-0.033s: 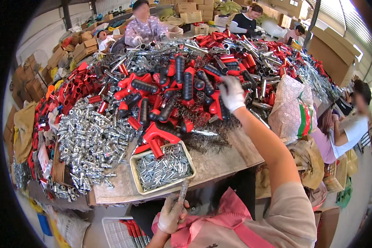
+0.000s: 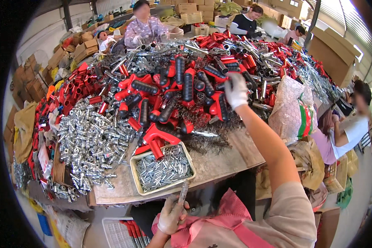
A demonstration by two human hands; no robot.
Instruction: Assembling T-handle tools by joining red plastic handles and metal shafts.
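Low in front of my body, my gloved left hand (image 2: 172,215) is closed round a slim silver metal piece (image 2: 183,191) that points upward; its exact kind does not show. My gloved right hand (image 2: 237,91) reaches out over the heap, its fingers apart and somewhat blurred, with nothing visible in them. Beside it lie red-and-black ribbed handles (image 2: 188,84) and silver metal tubes (image 2: 264,88). One red handle (image 2: 163,133) leans over the rim of a cream tray (image 2: 135,175) filled with small metal pins (image 2: 163,168).
Silver fittings (image 2: 93,142) are heaped at the left, dark coil springs (image 2: 213,142) near the middle. A patterned sack (image 2: 291,109) stands at the right. Several people sit or stand around the heap. Below the table edge is a white crate (image 2: 111,233) with red-ended rods.
My right hand has shifted slightly to the right over the heap. My left hand stays in place with the metal piece.
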